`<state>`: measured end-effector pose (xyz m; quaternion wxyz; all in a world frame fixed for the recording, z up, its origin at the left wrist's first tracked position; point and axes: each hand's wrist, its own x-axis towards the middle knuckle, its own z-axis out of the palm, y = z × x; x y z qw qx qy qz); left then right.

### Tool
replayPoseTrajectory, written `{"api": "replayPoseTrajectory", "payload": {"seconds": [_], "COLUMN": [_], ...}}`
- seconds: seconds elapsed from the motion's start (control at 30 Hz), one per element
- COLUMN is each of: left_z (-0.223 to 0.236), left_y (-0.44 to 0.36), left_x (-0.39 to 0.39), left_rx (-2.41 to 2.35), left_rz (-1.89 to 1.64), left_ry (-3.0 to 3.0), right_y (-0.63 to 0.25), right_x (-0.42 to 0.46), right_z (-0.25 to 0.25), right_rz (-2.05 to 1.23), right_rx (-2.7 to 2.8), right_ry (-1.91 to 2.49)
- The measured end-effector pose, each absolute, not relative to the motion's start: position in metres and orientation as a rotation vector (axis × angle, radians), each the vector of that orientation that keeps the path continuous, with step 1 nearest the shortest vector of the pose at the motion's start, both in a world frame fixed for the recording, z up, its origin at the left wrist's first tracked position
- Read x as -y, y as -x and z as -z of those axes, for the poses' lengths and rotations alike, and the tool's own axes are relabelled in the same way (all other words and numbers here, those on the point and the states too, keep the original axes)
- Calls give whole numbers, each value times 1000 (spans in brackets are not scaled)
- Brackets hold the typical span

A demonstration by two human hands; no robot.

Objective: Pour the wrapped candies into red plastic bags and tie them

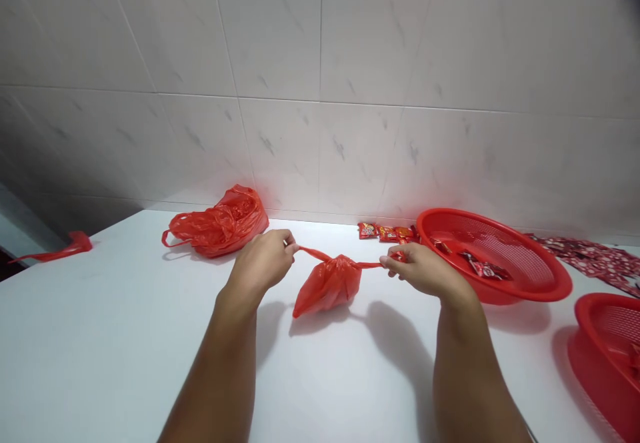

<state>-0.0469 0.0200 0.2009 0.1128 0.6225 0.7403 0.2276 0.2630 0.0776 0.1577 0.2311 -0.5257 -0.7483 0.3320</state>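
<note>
Red plastic, one loose strip (75,244), lies at the far left edge of my white table (125,336). Next comes one large, crumpled bag (227,223), near the tiled wall (320,43). In front of me are my two hands: my left hand (265,256) pinches one twisted handle of one small red bag (330,286), and my right hand (415,266) pinches its other handle. Both handles stretch sideways from the gathered top; the bag sits between my hands, over the table. Behind my right hand, at least three small packets (369,230) line up by the wall. Rightward stand two red baskets (533,266), the farther holding at least two wrappers (484,268), the nearer cut off by the view.
</note>
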Motion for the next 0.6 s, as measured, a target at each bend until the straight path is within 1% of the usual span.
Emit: {"api": "replayPoseTrajectory", "payload": {"seconds": [0.17,0.27,0.33,0.4,0.47,0.6], "left_z": [-206,-207,-207,-206,-204,-202], "left_y": [11,-6,-11,-12,-11,-15], "left_x": [-11,-6,-4,-2,0,3], "left_rx": [-1766,-1545,-1471,-1432,-1413,-1354], "left_rz": [-1025,-1104,-1116,-1125,-1108,-951], "left_ry": [-1958,-2012,-2010,-1971,-1924,-1891], "right_y": [-233,-213,-206,-203,-203,-203], "right_x": [-60,-57,-57,-59,-60,-53], "right_z": [-168,-166,-162,-160,-161,-170], "right_rz": [-1356,-1594,-1660,-1622,-1503,-1246], "right_rx": [2007,2036,2018,1949,1852,1763], "right_ry": [888,673,635,656,677,630]}}
